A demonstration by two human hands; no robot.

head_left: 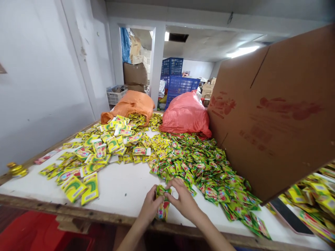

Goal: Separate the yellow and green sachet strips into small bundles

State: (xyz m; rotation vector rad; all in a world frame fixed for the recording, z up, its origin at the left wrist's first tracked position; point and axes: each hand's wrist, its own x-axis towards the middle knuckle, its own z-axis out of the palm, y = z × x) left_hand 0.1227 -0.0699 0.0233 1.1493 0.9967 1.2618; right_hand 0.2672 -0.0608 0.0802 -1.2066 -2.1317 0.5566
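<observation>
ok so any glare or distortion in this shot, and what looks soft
Head view: the long white ceiling light is washed out with glare; head view: the large brown cardboard box looks stretched toward the right edge, its red print soft; head view: the fine print on the small green packets cannot be read.

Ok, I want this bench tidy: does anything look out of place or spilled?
The phone at the right seems odd: a gadget beside yellow packs. The orange sack lies slumped, small packets heaped at its open mouth, perhaps spilled.
</observation>
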